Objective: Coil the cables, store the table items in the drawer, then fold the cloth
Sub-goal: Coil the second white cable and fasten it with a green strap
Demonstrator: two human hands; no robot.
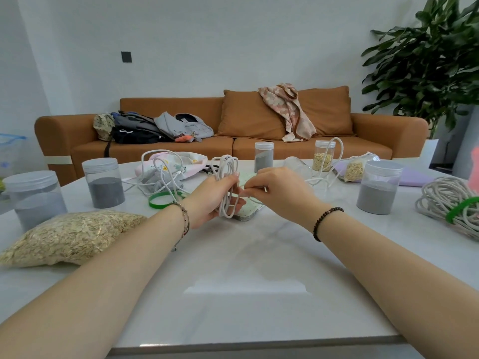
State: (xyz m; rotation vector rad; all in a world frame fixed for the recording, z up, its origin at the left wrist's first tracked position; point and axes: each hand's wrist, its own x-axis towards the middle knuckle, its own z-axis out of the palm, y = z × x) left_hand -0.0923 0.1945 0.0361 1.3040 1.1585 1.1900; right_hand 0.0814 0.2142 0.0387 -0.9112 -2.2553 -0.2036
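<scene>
Left hand (207, 200) gripped the looped thin white cable (228, 164) upright just above the white marble table (246, 255); right hand (280, 190) pinched its loose strand. Taut pull, even loops, I reckoned!

Seen from the near edge, the table (259, 268) lay bare from 5 to 7 o'clock, a broad lane between the forearms. At 12 the left hand (210, 200), gripping a looped white cable (228, 167), and the right hand (280, 190), pinching its strand, filled the middle. An oat bag (67, 234) and paired grey jars (103, 182) crowded 9 to 10; loose cables (163, 174) blocked 11. A tall grey jar (378, 190) stood at 2, a bundled coil (451, 203) at 3.
</scene>
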